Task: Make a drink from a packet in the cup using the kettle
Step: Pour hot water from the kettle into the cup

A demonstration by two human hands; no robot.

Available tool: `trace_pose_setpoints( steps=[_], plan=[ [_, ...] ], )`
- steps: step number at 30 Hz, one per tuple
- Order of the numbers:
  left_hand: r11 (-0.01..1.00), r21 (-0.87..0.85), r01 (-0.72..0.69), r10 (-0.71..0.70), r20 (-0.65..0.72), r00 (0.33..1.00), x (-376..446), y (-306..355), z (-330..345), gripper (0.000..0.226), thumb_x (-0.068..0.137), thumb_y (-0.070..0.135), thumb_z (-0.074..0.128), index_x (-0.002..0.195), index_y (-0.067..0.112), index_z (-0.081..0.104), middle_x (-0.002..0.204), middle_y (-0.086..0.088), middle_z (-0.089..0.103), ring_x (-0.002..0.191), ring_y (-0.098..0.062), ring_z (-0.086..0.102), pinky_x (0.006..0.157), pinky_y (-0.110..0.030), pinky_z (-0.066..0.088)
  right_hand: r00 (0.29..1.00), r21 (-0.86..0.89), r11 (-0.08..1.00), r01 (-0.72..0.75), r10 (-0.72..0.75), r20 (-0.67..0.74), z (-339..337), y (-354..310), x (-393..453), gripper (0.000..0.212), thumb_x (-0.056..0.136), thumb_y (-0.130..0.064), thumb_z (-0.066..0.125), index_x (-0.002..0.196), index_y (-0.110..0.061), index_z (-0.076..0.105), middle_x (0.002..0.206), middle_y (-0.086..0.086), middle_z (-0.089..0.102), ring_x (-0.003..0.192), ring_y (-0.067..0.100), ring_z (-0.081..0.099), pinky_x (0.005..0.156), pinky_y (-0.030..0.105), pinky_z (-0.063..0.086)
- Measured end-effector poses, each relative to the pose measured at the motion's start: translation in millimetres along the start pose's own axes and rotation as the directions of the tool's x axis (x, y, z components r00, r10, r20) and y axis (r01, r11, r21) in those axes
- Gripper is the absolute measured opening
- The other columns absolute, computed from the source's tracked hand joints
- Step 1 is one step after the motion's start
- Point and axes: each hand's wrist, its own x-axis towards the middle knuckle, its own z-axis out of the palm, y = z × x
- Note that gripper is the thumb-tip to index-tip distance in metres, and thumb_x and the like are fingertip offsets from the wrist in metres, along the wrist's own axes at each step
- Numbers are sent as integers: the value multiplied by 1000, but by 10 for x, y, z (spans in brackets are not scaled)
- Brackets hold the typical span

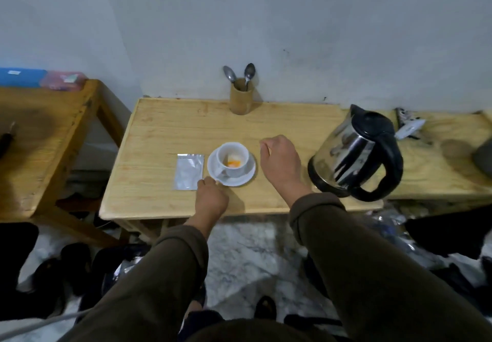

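Observation:
A white cup (232, 158) stands on a white saucer (246, 176) in the middle of a light wooden table (165, 134). Orange powder lies in the bottom of the cup. A silver packet (188, 172) lies flat just left of the saucer. My left hand (211, 198) rests at the saucer's front-left rim, fingers curled against its edge. My right hand (279, 164) hovers right of the cup with fingers loosely closed; whether it holds anything is unclear. A steel kettle (354, 155) with a black handle and lid stands to the right, apart from both hands.
A bamboo holder (241, 99) with two spoons stands at the back by the wall. A second wooden table (40, 134) is at the left. Small items lie on the surface behind the kettle (408, 126). Dark shoes and bags lie on the marble floor.

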Motion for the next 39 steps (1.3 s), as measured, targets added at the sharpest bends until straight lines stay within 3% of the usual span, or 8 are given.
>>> trace_pose_setpoints(
  steps=[5,12,16,20,24,27,33,39],
  plan=[
    [993,46,-106,104,35,994,-32,138,360,62,89,9,47,147,4,28,153,-19,28,137,-35,35,113,-38,30,982,-103,994,-38,18,-189,-433,692,-181,34,97,-31,40,105,-16,69,121,6,61,116,29,49,94,41,38],
    [970,211,-118,105,72,992,21,255,623,53,88,8,46,140,-5,38,151,-22,32,143,-34,26,117,-40,26,913,-185,955,-233,149,-379,-836,1374,-372,30,94,-29,44,114,-19,64,148,5,39,136,31,30,104,54,27],
    [968,246,-51,39,54,998,43,331,682,54,90,12,44,141,-5,36,152,-22,29,145,-34,21,119,-36,21,878,-13,941,-339,312,-362,-925,1606,-440,34,96,-34,42,128,-27,54,152,7,28,139,33,24,109,55,25],
    [973,231,6,-12,24,1000,94,343,744,55,90,18,40,139,-6,38,150,-22,32,142,-36,26,118,-37,20,882,242,936,-255,328,-340,-954,1733,-444,47,93,-17,51,137,-24,38,141,12,36,124,30,43,105,44,41],
    [991,95,98,-92,-59,994,67,413,764,46,90,12,47,133,-4,47,143,-20,43,133,-35,41,108,-40,34,787,565,709,-423,596,-160,-1026,1782,-350,50,91,-15,57,135,-17,34,126,15,57,115,29,58,94,35,47],
    [993,37,113,-107,-135,985,71,437,748,36,95,14,42,123,-6,56,130,-24,57,123,-38,51,102,-42,40,750,570,662,-487,651,-115,-1053,1787,-249,30,89,-18,61,113,-5,48,117,16,60,107,32,60,87,33,48],
    [954,-186,236,-266,-154,952,82,459,591,54,102,30,22,128,-6,53,134,-27,53,128,-40,47,107,-41,35,827,456,789,-413,534,-175,-1127,1638,-51,29,87,-24,62,106,-5,50,111,13,61,101,29,60,85,37,50],
    [700,-649,297,-392,-2,920,325,177,479,78,85,64,28,125,4,58,130,-18,61,121,-36,56,108,-45,42,953,265,937,-229,271,-134,-1313,1398,31,20,89,-23,60,95,-9,47,93,6,54,83,20,47,73,29,37]
  ],
)
